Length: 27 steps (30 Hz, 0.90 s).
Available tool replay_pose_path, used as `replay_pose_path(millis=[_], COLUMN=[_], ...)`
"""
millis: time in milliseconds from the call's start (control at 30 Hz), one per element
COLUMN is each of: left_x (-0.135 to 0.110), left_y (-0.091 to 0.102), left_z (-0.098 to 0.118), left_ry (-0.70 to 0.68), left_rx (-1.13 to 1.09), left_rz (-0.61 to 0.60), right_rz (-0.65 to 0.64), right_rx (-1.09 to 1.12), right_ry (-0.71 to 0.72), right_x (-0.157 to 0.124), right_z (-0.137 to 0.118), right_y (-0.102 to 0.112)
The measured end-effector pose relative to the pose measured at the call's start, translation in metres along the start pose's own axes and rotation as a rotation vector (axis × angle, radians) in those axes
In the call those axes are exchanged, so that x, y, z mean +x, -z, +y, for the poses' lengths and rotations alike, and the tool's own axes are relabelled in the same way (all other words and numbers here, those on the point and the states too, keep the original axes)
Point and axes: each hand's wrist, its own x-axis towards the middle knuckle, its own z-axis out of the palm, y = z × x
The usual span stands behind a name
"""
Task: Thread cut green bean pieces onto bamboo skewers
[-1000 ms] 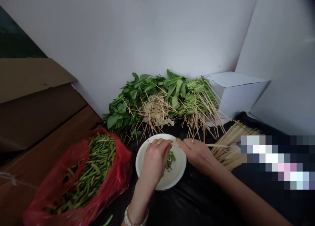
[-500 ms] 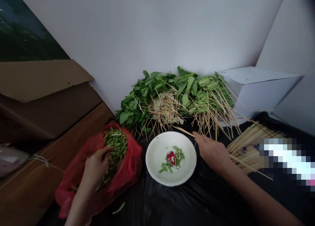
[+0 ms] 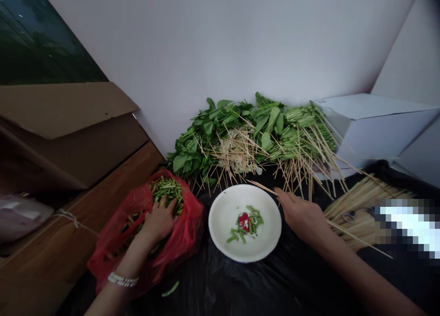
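Note:
My left hand [image 3: 160, 220] reaches into a red plastic bag [image 3: 187, 235] full of cut green stems [image 3: 168, 190], fingers curled down into the pile. My right hand [image 3: 302, 216] rests beside a white plate [image 3: 223, 215] and pinches a thin bamboo skewer [image 3: 263, 186] whose point sticks out over the plate's far rim. A few green stem pieces [image 3: 252, 217] and a red bit lie in the plate's middle.
Skewered leafy greens and stems [image 3: 254, 137] are heaped against the white wall. A bundle of bare skewers [image 3: 357, 201] with scissors lies at the right on black plastic sheeting [image 3: 247, 288]. A white box [image 3: 374, 123] stands at right, cardboard [image 3: 68, 128] at left.
My left hand left the plate and went down into the red bag of stems. My right hand drew back to the plate's right side with the skewer. The view shifted left.

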Motion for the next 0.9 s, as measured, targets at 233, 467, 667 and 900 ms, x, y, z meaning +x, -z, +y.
replay_pose_path(millis=[233, 467, 667, 900], left_x=[-0.004, 0.04, 0.06, 0.065], left_y=[0.003, 0.017, 0.003, -0.001], left_z=[-0.016, -0.072, -0.08, -0.073], left_ry=[-0.179, -0.061, 0.082, 0.077], left_rx=[-0.148, -0.248, -0.087, -0.047], left_rz=[0.104, 0.189, 0.228, 0.152], right_rz=[-0.002, 0.0, -0.031, -0.066], right_rx=[0.01, 0.018, 0.032, 0.039], right_ry=[-0.006, -0.013, -0.022, -0.013], right_x=[0.0, 0.0, 0.0, -0.002], right_z=[-0.001, -0.002, -0.001, -0.001], right_y=[-0.001, -0.003, -0.006, -0.007])
